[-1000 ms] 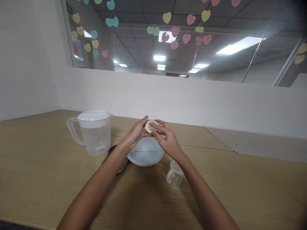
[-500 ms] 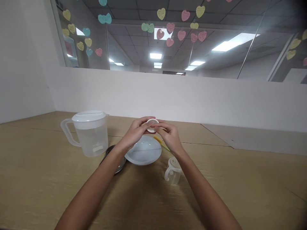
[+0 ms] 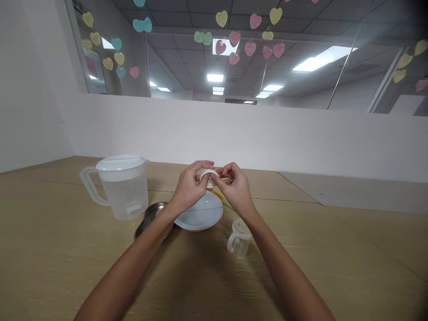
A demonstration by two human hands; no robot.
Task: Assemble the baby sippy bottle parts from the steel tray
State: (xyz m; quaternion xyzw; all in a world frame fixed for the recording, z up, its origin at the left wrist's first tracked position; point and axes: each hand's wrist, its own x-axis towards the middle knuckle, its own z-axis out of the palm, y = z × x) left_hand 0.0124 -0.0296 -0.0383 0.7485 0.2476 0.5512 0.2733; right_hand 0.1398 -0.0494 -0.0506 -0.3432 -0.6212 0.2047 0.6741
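A small round white piece with a raised rim (image 3: 209, 172), like a lid or ring, is held up above the table between both hands. My left hand (image 3: 190, 185) grips it from the left, thumb against its near side. My right hand (image 3: 236, 187) pinches it at the right with thumb and fingertips. Below the hands sits a white bowl (image 3: 199, 218), and a yellow-and-green brush-like item (image 3: 219, 196) lies partly hidden behind it. A small clear cup with a white handle (image 3: 240, 243) stands near my right forearm.
At the left stands a large translucent lidded pitcher (image 3: 123, 191). A shiny metal kidney-shaped dish (image 3: 147, 223) lies partly under my left forearm. The wooden table (image 3: 317, 258) meets a white wall (image 3: 187, 133) at the back, below a window with heart-shaped notes.
The white piece has tilted from facing me to a more edge-on pose. My right fingers have shifted, with the index finger curled back. Slight camera movement shifts the scene left.
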